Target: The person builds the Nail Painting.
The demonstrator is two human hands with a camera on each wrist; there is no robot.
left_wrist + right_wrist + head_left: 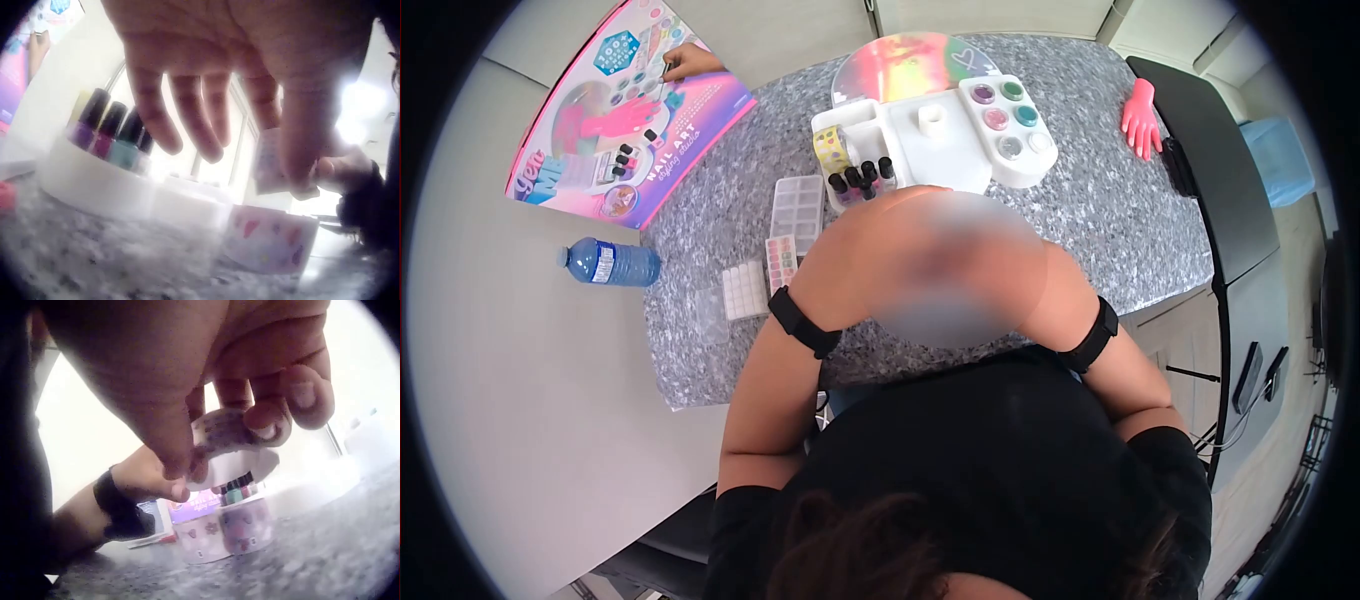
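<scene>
Both hands meet over the near side of the table, where blur hides their fingers in the head view. A printed sticker roll [269,164] [220,430] is between them, just above the tabletop. My left hand [855,255] [240,59] pinches one side with thumb and index finger; its other fingers hang apart. The thumb and curled fingers of my right hand [1050,285] [206,369] grip the opposite side. Below stand two more printed rolls, one patterned pink [249,528] and one paler [200,539], side by side on the granite surface.
A white tray [940,150] holds black-capped polish bottles [112,128], a yellow patterned roll [831,150] and glitter pots [996,119]. Clear and white cases [797,207] lie left. A water bottle [613,262], a box [625,120] and a pink model hand [1141,118] are farther out.
</scene>
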